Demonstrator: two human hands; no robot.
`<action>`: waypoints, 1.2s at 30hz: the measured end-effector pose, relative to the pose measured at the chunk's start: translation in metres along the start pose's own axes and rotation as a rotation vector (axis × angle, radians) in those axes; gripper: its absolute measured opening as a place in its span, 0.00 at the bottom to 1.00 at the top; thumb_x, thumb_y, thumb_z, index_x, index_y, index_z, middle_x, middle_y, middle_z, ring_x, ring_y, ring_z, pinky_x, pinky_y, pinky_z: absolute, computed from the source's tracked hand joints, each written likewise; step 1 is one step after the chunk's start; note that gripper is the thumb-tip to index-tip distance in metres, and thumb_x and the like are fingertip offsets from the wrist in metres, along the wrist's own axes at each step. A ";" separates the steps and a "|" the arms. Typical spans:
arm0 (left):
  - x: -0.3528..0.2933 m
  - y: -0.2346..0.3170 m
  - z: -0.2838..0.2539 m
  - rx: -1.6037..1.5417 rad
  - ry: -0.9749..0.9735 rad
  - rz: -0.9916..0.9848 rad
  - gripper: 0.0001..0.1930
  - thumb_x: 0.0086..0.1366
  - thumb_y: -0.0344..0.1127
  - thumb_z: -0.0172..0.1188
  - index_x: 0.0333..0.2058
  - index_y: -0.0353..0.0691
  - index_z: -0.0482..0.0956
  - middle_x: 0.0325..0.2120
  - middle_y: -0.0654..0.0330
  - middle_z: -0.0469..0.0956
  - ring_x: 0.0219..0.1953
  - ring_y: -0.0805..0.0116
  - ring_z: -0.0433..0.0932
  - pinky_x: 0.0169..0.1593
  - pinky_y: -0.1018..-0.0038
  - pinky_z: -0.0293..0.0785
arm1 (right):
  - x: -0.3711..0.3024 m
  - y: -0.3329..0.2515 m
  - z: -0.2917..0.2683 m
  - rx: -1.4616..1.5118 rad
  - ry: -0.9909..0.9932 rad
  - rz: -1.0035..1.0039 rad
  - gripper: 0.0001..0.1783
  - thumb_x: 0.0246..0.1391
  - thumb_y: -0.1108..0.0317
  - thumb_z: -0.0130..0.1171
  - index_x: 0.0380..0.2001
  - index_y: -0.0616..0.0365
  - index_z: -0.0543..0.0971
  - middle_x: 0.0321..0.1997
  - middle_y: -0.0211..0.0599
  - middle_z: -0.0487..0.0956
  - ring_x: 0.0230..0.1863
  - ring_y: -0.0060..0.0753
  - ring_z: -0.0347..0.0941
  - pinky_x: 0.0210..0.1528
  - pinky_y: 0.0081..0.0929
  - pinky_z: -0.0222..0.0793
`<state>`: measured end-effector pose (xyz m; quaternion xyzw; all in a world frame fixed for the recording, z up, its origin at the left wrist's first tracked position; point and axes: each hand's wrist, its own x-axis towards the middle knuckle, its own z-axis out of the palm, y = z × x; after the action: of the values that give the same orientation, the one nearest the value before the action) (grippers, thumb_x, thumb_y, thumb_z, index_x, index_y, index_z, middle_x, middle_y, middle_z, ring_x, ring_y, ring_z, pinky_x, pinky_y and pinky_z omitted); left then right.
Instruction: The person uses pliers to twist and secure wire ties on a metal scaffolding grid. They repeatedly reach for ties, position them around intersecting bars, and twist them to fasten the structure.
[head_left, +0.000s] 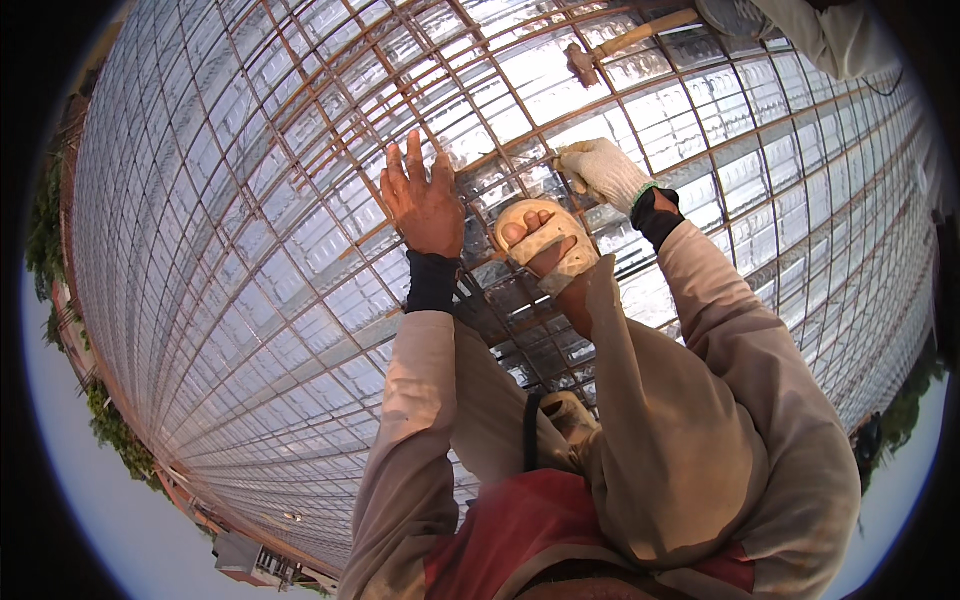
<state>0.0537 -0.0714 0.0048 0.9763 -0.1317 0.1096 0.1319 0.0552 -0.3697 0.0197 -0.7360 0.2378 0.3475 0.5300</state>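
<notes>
The bars (714, 150) are a rust-brown grid, the sheeting (545, 85) silver, the glove (612, 172) white.

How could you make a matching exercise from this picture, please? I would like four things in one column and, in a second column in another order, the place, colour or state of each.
Column one
1. Left hand
2. Hammer
3. Right hand
4. Sandal

Column two
A. Lying near the top edge of the picture
B. Pale yellow, worn on a foot
C. Bare, with the fingers spread
D. Covered by a pale knitted glove

Right pairs
1-C, 2-A, 3-D, 4-B
</notes>
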 end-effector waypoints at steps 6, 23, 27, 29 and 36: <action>0.023 0.017 0.035 -0.007 -0.146 0.021 0.17 0.69 0.29 0.64 0.54 0.52 0.90 0.79 0.56 0.67 0.82 0.45 0.57 0.81 0.41 0.49 | 0.004 -0.007 0.003 0.034 0.035 0.010 0.19 0.71 0.58 0.57 0.43 0.62 0.89 0.18 0.25 0.75 0.14 0.19 0.63 0.18 0.26 0.56; 0.027 -0.022 0.046 -0.112 -0.164 0.068 0.10 0.68 0.33 0.65 0.42 0.52 0.94 0.55 0.62 0.88 0.67 0.53 0.78 0.69 0.51 0.66 | 0.055 0.015 -0.005 -0.970 -0.014 -0.543 0.08 0.67 0.66 0.64 0.38 0.59 0.86 0.22 0.40 0.79 0.23 0.42 0.78 0.27 0.40 0.70; 0.040 -0.020 0.048 -0.198 -0.230 0.184 0.09 0.68 0.34 0.66 0.39 0.53 0.95 0.55 0.64 0.88 0.64 0.55 0.79 0.67 0.50 0.67 | 0.048 0.019 -0.013 -0.986 -0.005 -0.654 0.08 0.66 0.66 0.65 0.35 0.60 0.83 0.23 0.43 0.79 0.24 0.48 0.79 0.30 0.45 0.72; 0.047 -0.023 0.051 -0.224 -0.218 0.236 0.08 0.68 0.34 0.66 0.40 0.51 0.93 0.54 0.65 0.87 0.63 0.56 0.79 0.65 0.50 0.68 | 0.052 0.024 -0.015 -1.007 0.029 -0.736 0.08 0.65 0.66 0.65 0.34 0.60 0.83 0.22 0.43 0.78 0.25 0.48 0.80 0.32 0.46 0.72; 0.046 -0.022 0.054 -0.138 -0.211 0.317 0.07 0.68 0.30 0.66 0.43 0.43 0.84 0.51 0.64 0.83 0.58 0.60 0.81 0.59 0.52 0.70 | 0.036 -0.001 0.005 -0.500 0.111 -0.223 0.17 0.67 0.59 0.59 0.41 0.62 0.89 0.30 0.51 0.86 0.34 0.56 0.85 0.41 0.49 0.78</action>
<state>0.1129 -0.0774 -0.0400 0.9381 -0.3042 0.0169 0.1649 0.0779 -0.3644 -0.0081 -0.8836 0.0910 0.2939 0.3530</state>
